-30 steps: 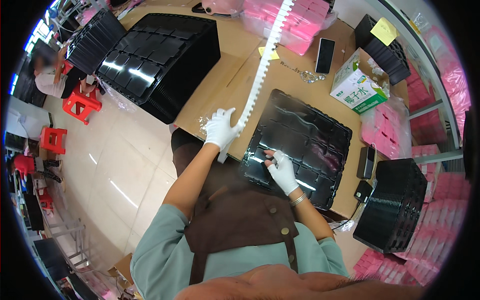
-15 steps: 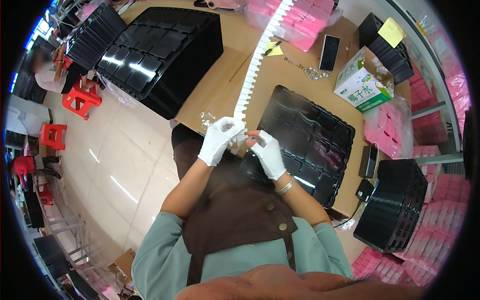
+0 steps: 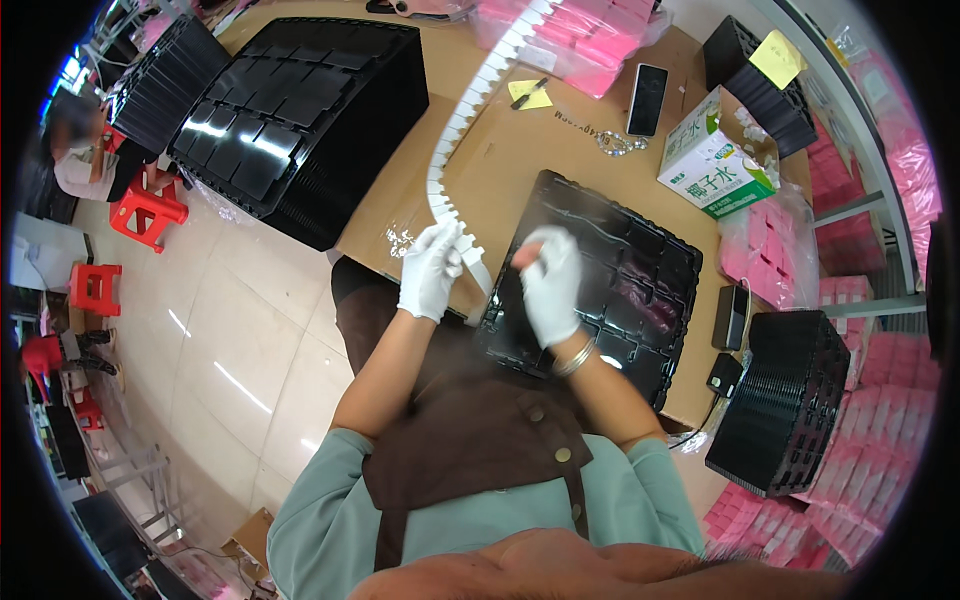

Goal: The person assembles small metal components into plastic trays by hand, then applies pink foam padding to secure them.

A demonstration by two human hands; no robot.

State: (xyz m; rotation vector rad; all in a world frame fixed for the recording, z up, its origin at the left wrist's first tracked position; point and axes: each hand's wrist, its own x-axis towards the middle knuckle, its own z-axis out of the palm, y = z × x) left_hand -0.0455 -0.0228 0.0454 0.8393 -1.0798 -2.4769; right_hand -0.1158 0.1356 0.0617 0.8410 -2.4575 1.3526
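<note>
Strip, white and toothed, curves from the left hand's pinch; the right hand, grip blurred beyond telling, overlies a glossy moulded tray.

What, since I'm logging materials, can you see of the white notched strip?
The white notched strip looks flat and flexible, perhaps plastic or card, with teeth along its right edge. It curves over the brown tabletop, its far end cut off by the picture's upper edge. The gloved left grip holds it near the lower end, beside the black tray.

There are two gloved hands, one notched strip, one phone (and two yellow notes).
</note>
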